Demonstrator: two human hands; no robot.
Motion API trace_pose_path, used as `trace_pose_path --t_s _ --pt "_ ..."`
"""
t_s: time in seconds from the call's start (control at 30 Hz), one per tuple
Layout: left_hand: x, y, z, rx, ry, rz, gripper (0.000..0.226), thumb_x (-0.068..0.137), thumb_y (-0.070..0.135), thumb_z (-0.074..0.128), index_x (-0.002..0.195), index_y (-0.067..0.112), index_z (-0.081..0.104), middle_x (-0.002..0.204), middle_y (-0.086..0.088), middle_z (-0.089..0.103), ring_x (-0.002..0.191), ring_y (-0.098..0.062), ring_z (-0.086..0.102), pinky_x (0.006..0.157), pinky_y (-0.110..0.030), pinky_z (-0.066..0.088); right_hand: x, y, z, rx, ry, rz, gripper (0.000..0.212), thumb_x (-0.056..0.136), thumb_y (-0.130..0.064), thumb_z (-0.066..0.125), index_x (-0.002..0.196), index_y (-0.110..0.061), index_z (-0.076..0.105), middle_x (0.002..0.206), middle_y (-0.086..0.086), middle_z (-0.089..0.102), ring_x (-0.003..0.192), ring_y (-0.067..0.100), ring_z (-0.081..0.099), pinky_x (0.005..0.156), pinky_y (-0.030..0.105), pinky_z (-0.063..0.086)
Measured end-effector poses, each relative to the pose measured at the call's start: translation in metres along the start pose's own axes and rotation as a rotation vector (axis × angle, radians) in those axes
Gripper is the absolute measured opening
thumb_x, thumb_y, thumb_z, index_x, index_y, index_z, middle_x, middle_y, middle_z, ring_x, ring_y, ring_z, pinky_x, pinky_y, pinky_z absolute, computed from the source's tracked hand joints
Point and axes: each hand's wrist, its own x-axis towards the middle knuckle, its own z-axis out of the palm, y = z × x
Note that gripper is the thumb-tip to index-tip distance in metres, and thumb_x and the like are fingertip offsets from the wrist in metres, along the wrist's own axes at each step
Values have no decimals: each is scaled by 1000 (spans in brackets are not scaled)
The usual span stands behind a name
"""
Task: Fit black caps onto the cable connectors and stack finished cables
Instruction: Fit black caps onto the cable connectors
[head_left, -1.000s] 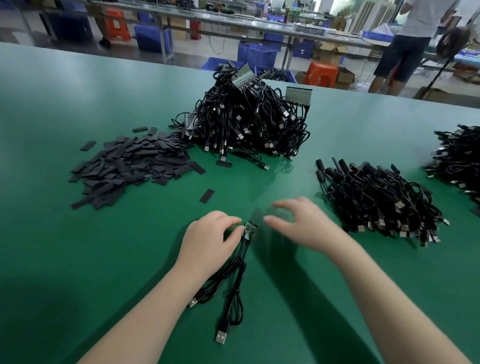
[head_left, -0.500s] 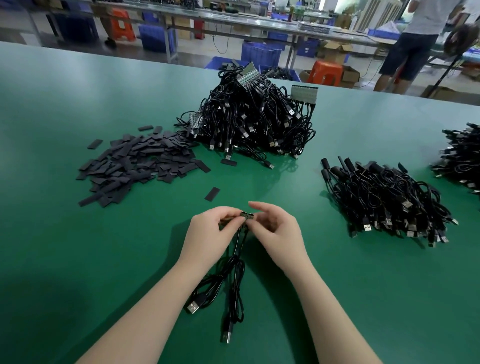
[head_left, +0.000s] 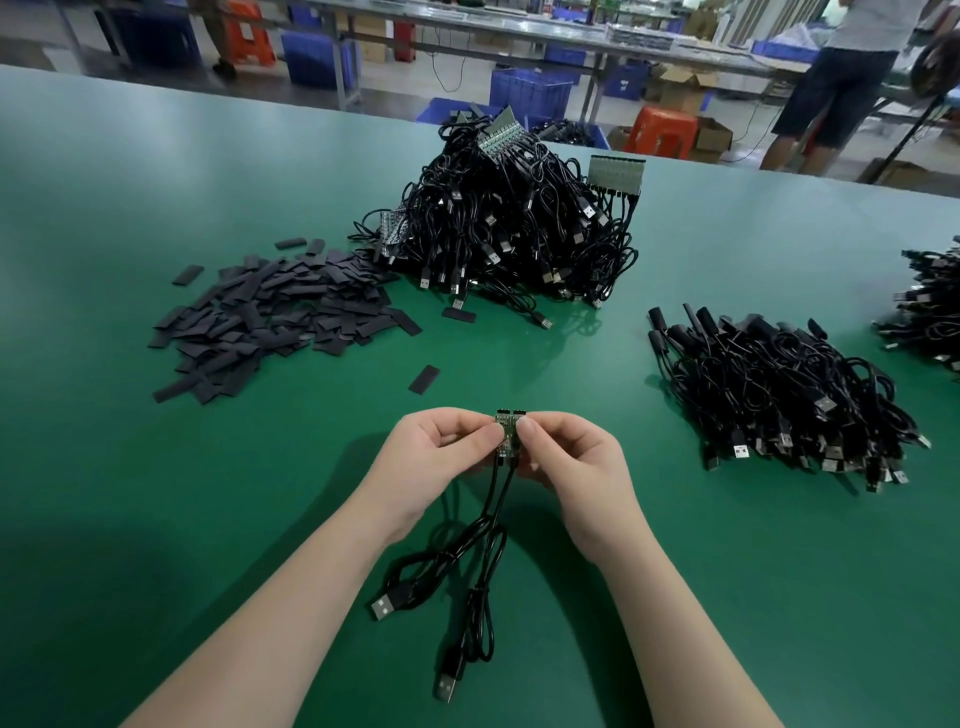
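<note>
Two small green circuit-board connectors (head_left: 507, 434), side by side w/ short black wires hanging below, were held just above the green bench (head_left: 156, 519) at centre frame. Left hand (head_left: 436, 457) pinched their left edge, thumb and forefinger pressed together on the boards; right hand (head_left: 574, 462) pinched the right edge the same way. Both grips closed on the connectors, other fingers curled. The two thin black cables (head_left: 483, 561) dropped toward 6 o'clock, looped on the bench, ending in silver USB plugs (head_left: 383, 608).

At 12 o'clock from the hands, nearby, one flat black rectangular cap (head_left: 424, 379) lay alone. At 10 o'clock, a loose heap of the same black caps (head_left: 270, 322). Further at 12, a tall tangled pile of black uncapped cables (head_left: 509, 234), strips of green boards sticking out. At 3 o'clock, well apart, a lower stack of capped black cables (head_left: 779, 400); another dark cable pile (head_left: 930, 312) at the right edge.
</note>
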Motion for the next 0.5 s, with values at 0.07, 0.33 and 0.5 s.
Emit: trace_pose_path --t_s 0.07,0.33,0.5 --pt "-1 1 0 -45 -19 -26 20 74 28 73 89 14 78 92 -11 75 83 -16 68 78 -26 55 0 1 1 68 -22 26 11 87 -17 70 79 -20 78 72 -2 71 63 8 60 64 20 51" --pt "-1 6 6 -248 -8 -70 12 81 17 67 83 11 77 86 -10 74 76 -18 69 69 -24 56 -1 2 7 333 -61 118 13 80 -23 66 75 -20 78 65 -6 68 61 6 63 61 20 53" --pt "0 1 3 -38 115 -30 7 84 22 74 88 18 77 91 -8 76 85 -18 70 85 -34 54 0 -1 9 352 36 147 10 76 -31 72 72 -22 76 63 -5 65 54 6 58 54 19 50"
